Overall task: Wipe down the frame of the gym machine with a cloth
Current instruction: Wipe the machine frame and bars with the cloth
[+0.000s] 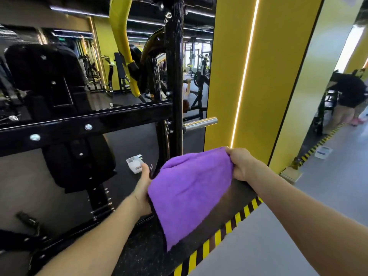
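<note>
A purple cloth (pixel 191 192) hangs spread between my two hands in front of the gym machine. My left hand (pixel 143 188) grips its left edge, fingers partly hidden behind the fabric. My right hand (pixel 242 163) pinches the upper right corner. The machine's glossy black frame (pixel 174 76) rises as an upright post just beyond the cloth, with a horizontal black bar (pixel 83 124) running off to the left. The cloth is held apart from the frame.
A chrome peg (pixel 200 122) sticks out right from the post. A small white container (pixel 135 163) sits on the floor near my left hand. Black seat pads (pixel 75 156) fill the left. A yellow pillar (pixel 258 76), hazard-striped floor edge (pixel 225 232), and a person (pixel 348 96) at far right.
</note>
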`<state>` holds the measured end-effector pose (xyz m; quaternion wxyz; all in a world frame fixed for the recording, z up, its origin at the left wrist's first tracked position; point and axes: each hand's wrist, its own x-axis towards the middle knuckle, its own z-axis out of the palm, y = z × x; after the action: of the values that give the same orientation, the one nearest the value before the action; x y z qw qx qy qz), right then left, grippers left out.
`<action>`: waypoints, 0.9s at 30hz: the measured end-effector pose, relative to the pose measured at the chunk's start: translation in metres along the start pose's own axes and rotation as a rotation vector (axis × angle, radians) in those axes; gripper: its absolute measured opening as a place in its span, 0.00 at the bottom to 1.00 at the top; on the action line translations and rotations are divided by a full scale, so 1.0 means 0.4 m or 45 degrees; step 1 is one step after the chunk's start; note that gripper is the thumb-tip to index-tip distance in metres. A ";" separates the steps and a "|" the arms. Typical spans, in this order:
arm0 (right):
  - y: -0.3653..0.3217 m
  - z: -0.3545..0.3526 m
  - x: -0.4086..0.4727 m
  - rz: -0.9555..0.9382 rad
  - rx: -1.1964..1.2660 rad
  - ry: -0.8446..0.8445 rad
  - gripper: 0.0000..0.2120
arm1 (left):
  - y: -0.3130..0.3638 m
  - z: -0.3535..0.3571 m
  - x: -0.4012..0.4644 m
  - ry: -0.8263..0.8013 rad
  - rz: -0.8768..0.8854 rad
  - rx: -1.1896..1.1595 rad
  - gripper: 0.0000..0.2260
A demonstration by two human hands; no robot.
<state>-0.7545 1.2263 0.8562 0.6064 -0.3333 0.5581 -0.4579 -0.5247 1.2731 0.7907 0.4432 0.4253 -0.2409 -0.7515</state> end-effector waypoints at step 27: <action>-0.059 0.061 -0.013 -0.464 -1.852 -0.083 0.13 | 0.213 -0.045 -0.075 0.708 0.514 2.101 0.02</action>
<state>-0.7345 1.2200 0.8834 0.1639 -0.7505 0.6378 -0.0565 -0.4626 1.2578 0.8571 0.1622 0.7252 -0.6590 -0.1164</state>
